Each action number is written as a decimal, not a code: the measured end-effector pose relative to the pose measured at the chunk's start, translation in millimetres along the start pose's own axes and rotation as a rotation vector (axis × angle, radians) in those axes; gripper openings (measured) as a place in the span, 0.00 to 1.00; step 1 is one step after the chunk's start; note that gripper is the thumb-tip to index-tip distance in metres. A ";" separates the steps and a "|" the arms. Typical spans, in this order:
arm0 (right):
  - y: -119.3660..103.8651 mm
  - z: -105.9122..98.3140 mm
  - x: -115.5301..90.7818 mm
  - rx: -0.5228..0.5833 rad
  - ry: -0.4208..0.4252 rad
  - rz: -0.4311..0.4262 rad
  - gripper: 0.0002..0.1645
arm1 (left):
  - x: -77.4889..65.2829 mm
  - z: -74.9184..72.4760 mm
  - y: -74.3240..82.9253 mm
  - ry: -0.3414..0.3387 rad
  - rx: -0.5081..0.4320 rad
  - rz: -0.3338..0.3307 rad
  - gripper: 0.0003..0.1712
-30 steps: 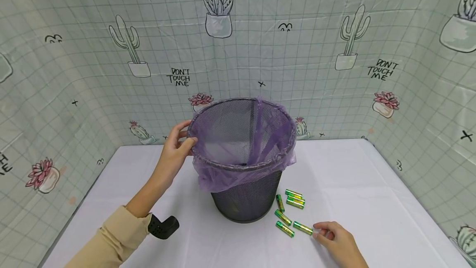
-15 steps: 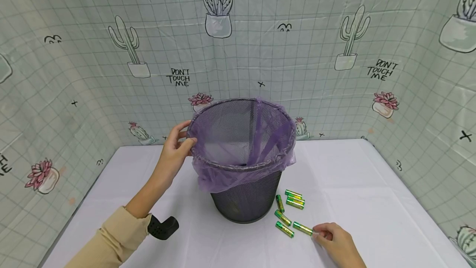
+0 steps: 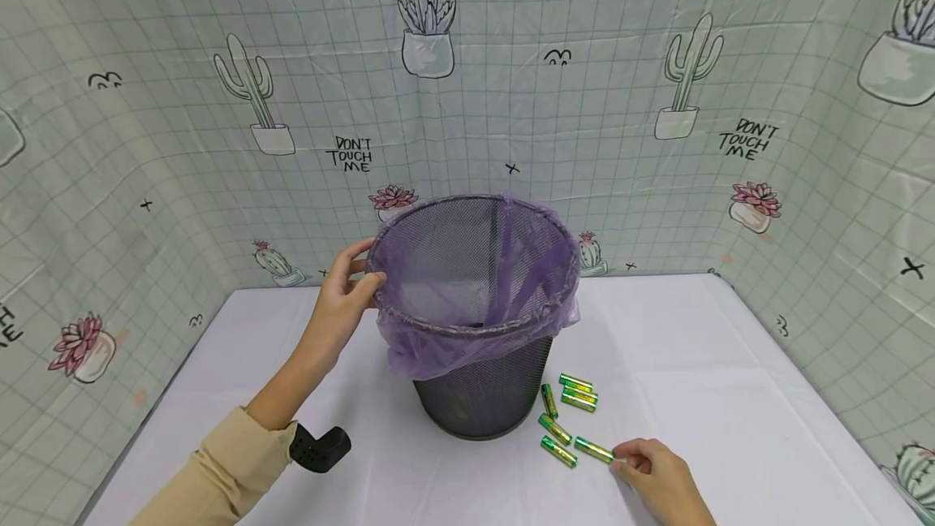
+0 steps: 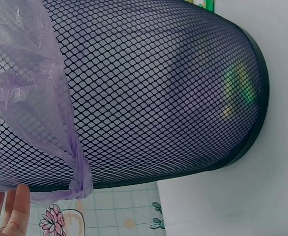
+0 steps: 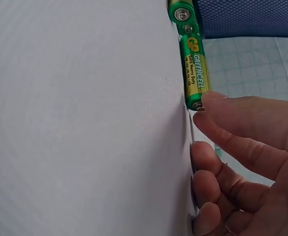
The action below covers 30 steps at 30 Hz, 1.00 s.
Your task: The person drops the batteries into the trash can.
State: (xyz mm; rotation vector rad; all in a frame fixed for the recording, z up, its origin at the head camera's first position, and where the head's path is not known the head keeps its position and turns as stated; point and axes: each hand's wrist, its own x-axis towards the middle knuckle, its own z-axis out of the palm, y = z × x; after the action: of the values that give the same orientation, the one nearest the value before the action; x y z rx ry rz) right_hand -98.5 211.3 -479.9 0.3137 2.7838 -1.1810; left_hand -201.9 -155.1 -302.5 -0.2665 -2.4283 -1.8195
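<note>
A person's right hand reaches for a green battery lying on the white table, fingertips touching its near end, not yet closed around it. It is the nearest of six batteries scattered just right of a black mesh bin. The left hand curls over the bin's rim, pinching the purple liner. The battery looks small, rigid and smooth — likely to roll; pinching it across the middle seems safest.
</note>
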 end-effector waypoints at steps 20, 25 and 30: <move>-2.5 1.9 -0.1 -0.020 -0.002 -0.005 0.12 | -0.4 0.0 -0.6 -0.001 0.002 0.006 0.31; -1.4 2.1 0.3 -0.039 -0.002 -0.022 0.11 | -0.9 0.1 -0.2 -0.003 0.002 0.004 0.31; -1.2 2.1 0.6 -0.041 -0.002 -0.026 0.11 | -0.8 0.4 -0.2 0.000 0.002 0.003 0.31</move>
State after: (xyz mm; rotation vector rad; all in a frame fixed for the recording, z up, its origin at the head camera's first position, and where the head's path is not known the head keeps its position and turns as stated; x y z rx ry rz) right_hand -99.3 209.1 -480.6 0.2733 2.8149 -1.1270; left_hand -201.1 -154.8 -302.9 -0.2696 -2.4286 -1.8160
